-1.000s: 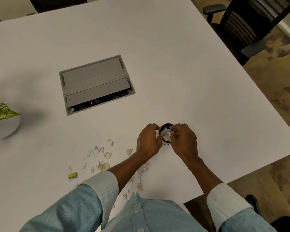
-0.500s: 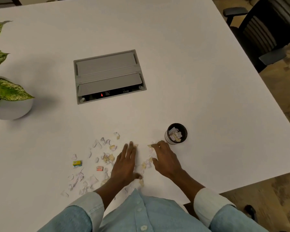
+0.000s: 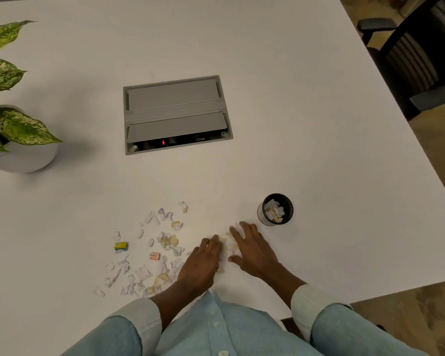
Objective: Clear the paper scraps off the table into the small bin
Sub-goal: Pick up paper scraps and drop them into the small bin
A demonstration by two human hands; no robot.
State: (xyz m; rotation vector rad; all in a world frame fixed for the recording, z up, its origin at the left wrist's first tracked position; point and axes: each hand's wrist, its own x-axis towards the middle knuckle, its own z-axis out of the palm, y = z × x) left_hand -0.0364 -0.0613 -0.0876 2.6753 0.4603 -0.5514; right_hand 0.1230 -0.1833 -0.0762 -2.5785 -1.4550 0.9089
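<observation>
A small black bin (image 3: pixel 275 209) stands on the white table (image 3: pixel 319 150), with paper bits inside it. Several white and yellowish paper scraps (image 3: pixel 144 273) lie scattered to its lower left. My left hand (image 3: pixel 201 263) and my right hand (image 3: pixel 252 250) rest palm down on the table, side by side, with a small heap of scraps (image 3: pixel 225 250) squeezed between them. Fingers of both hands are spread and curled over the heap's edges. The right hand's fingertips lie just left of the bin, not touching it.
A small yellow box (image 3: pixel 120 246) and a small orange-and-white box (image 3: pixel 154 255) lie among the scraps. A grey cable hatch (image 3: pixel 175 114) is set into the table. A potted plant (image 3: pixel 13 129) stands far left. A black office chair (image 3: pixel 416 62) is beyond the right edge.
Both hands left the bin's mouth, where they were dropping scraps, and came down onto the table left of it. They have since drawn closer together around a heap of scraps.
</observation>
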